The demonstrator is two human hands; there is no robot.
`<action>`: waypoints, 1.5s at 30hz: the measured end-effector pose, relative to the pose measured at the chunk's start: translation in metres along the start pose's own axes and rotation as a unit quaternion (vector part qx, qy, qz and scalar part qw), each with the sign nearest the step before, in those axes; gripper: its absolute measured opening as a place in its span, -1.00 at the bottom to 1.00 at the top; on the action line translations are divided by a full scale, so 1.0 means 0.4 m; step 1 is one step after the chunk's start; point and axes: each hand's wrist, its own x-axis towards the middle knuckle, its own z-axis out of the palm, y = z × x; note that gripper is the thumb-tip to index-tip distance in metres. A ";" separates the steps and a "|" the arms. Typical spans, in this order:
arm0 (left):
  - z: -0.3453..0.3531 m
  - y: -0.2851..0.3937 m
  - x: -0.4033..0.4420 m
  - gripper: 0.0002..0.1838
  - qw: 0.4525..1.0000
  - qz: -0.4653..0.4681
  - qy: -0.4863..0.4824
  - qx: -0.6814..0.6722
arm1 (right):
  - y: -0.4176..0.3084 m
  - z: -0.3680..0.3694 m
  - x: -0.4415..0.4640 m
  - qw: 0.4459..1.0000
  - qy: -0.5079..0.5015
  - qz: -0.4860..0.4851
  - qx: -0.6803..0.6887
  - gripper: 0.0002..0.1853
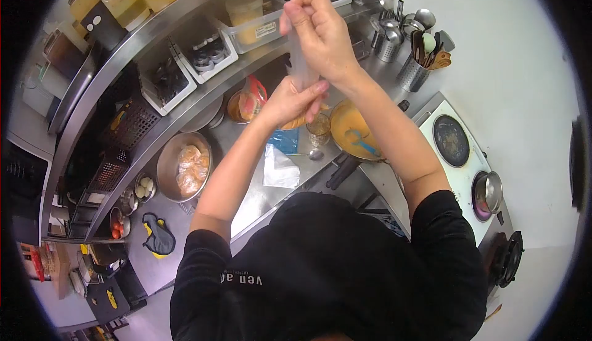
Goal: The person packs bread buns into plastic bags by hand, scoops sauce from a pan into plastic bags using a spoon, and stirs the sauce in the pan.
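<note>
Both hands are raised over the steel counter. My right hand (320,32) is closed round the top of a translucent plastic bag (301,63), which hangs stretched downward. Lower down, my left hand (293,102) is wrapped round the same bag, and orange-brown contents show just under it. Beneath the hands are a blue packet (285,139), a white plastic sheet (280,168), a glass jar (319,128) and a spoon (315,154). A pan (351,122) of orange sauce with a blue utensil in it stands to the right.
A steel bowl (165,162) with wrapped orange portions is at the left, near a black-and-yellow glove (159,235). Shelves (209,85) with tubs run above. To the right are a utensil holder (413,74) and a two-plate stove (453,174).
</note>
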 end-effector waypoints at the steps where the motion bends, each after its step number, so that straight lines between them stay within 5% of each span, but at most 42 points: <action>1: 0.001 0.004 -0.004 -0.65 1.000 0.001 0.000 0.001 | 0.001 0.000 0.002 1.000 0.007 -0.004 0.012 -0.81; 12: 0.036 0.012 -0.025 -0.48 0.988 -0.042 0.027 0.147 | -0.032 -0.016 0.040 0.973 0.113 -0.158 -0.126 -0.79; 16: 0.004 0.017 -0.032 -0.54 0.981 -0.062 0.035 0.183 | -0.136 -0.062 0.041 0.890 0.139 -0.313 -0.300 -0.79; 17: 0.002 0.026 -0.035 -0.61 0.978 -0.064 0.030 0.197 | -0.186 -0.051 0.002 0.873 -0.065 -0.373 -0.306 -0.71; 19: -0.003 0.049 -0.043 -0.73 0.969 -0.063 0.017 0.239 | -0.177 -0.042 -0.035 0.822 -0.261 -0.427 -0.271 -0.61; 21: -0.007 0.078 -0.063 -0.78 0.957 -0.051 -0.003 0.285 | -0.077 -0.019 -0.061 0.793 -0.333 -0.376 -0.345 -0.42; 23: -0.011 0.100 -0.098 -0.74 0.956 -0.038 -0.012 0.289 | -0.042 -0.056 -0.062 0.802 -0.372 -0.235 -0.405 -0.43; 25: -0.021 0.096 -0.128 -0.79 0.974 0.000 -0.029 0.226 | -0.059 -0.068 -0.062 0.751 -0.379 -0.334 -0.425 -0.45; 30: -0.010 0.086 -0.202 -0.59 0.989 0.011 -0.028 0.141 | -0.051 -0.076 -0.060 0.805 -0.407 -0.255 -0.349 -0.60; 35: -0.050 0.001 -0.225 -0.62 0.959 0.155 0.014 0.238 | -0.011 -0.046 -0.052 0.840 -0.396 -0.217 -0.300 -0.63; 37: -0.071 0.037 -0.250 -0.63 0.974 0.026 -0.019 0.224 | -0.005 -0.014 -0.053 0.845 -0.393 -0.197 -0.304 -0.62; 39: -0.103 0.033 -0.252 -0.61 0.949 0.078 -0.045 0.302 | -0.018 0.021 -0.053 0.851 -0.418 -0.182 -0.260 -0.54; 41: -0.116 -0.002 -0.242 -0.58 0.954 0.074 0.035 0.288 | -0.031 0.039 -0.044 0.801 -0.472 -0.204 -0.307 -0.55; 42: -0.118 0.027 -0.233 -0.54 0.982 -0.012 -0.005 0.187 | -0.031 0.043 -0.042 0.800 -0.468 -0.195 -0.321 -0.55; 45: -0.092 0.014 -0.199 -0.60 0.988 0.032 0.018 0.153 | -0.022 0.034 -0.039 0.803 -0.460 -0.215 -0.312 -0.44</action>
